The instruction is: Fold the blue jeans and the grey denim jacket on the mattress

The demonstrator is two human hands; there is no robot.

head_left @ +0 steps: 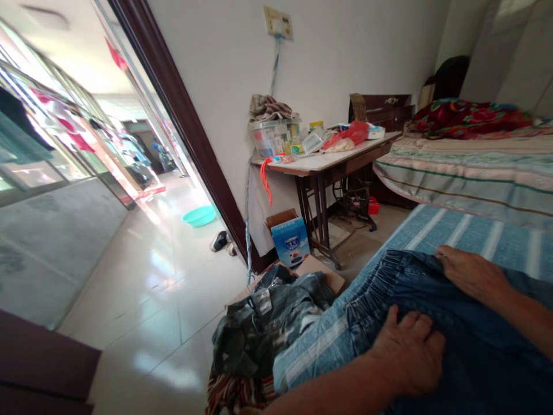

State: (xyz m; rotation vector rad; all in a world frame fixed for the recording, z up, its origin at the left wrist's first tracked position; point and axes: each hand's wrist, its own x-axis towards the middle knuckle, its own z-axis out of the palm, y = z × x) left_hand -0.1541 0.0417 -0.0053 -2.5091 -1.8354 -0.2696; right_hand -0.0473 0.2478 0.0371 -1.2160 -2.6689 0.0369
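Observation:
Dark blue jeans (401,282) with a gathered elastic waistband lie spread over the blue striped bed sheet at the lower right. My left hand (410,346) rests on them below the waistband, its fingers bent into the denim and the fingertips partly hidden. Up at the far end of the waistband, my right hand (470,274) is closed on the edge of the jeans, thumb and fingers together. The lower part of the garment runs out of view at the bottom right.
Grey clothes (276,323) are heaped beside the bed corner, near a blue carton (290,242). A cluttered sewing-machine table (319,164) stands against the wall. Bedding (470,164) covers the bed behind. Through the doorway, a turquoise basin (199,215) and shoes (220,241) sit on tiles.

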